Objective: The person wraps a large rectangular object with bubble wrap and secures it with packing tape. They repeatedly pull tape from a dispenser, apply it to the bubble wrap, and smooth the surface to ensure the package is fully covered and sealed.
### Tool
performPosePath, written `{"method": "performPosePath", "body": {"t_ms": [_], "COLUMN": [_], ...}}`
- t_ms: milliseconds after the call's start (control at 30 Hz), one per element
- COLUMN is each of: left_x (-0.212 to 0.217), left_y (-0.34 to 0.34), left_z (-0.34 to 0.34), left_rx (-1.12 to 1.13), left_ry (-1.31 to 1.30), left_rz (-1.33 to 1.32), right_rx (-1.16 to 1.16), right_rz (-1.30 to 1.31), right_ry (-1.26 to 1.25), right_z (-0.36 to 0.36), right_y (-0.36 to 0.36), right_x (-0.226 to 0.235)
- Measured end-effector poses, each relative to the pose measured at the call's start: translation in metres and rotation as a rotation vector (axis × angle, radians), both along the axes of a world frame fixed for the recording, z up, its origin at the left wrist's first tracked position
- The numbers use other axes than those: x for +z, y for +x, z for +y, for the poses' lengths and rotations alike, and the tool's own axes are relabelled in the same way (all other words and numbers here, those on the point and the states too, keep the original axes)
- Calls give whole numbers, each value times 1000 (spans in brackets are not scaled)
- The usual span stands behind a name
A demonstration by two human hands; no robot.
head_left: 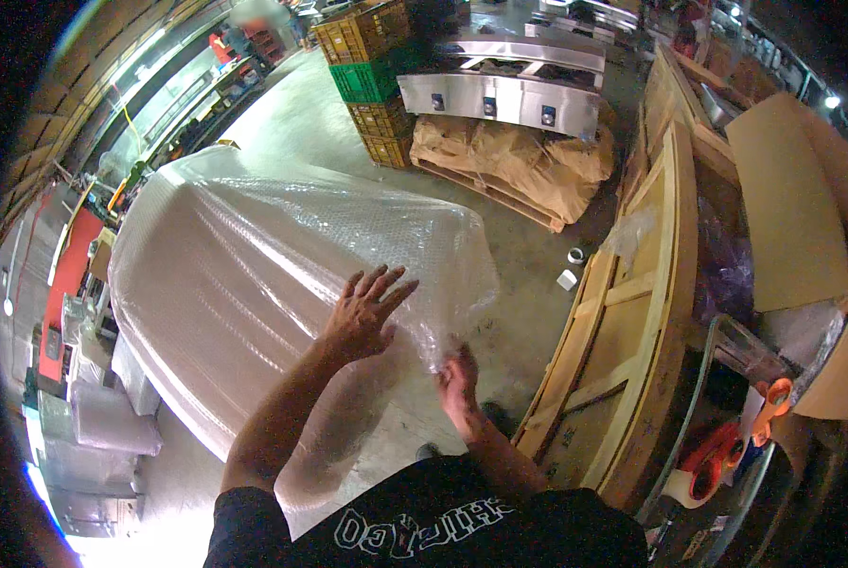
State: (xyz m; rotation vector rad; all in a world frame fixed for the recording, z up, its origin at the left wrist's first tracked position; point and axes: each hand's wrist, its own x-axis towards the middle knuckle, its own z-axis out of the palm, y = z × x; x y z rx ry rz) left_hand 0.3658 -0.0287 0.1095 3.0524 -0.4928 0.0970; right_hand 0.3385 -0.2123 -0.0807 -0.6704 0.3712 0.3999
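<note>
A wide sheet of clear bubble wrap [225,256] drapes over a large bulky object in front of me, whose shape beneath I cannot make out. My left hand [362,317] hovers over or rests lightly on the sheet near its right side, fingers spread and holding nothing. Lower and to the right, my right hand [457,383] is closed on a gathered edge of the bubble wrap. From that grip the film runs up in bunched folds. A loose length of it hangs down below my left forearm toward the floor.
Wooden crate panels [623,341] stand close on my right, with cardboard [788,204] and a cart holding tape rolls [698,478] beyond. Ahead are stacked plastic crates [367,85] and a pallet [500,194] carrying a steel appliance [500,99]. Bubble wrap rolls [112,417] lie left.
</note>
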Motion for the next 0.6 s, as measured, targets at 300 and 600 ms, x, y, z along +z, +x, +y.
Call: {"method": "performPosePath", "body": {"t_ms": [300,600], "left_x": [-36,-49], "left_y": [25,-118], "left_z": [33,-21], "left_rx": [-73,407], "left_ry": [-154,-1156], "left_rz": [-60,-159], "right_rx": [70,1037], "right_rz": [-488,-785], "right_ry": [-76,-712], "right_z": [1,28], "right_y": [8,17], "right_x": [-52,-66]}}
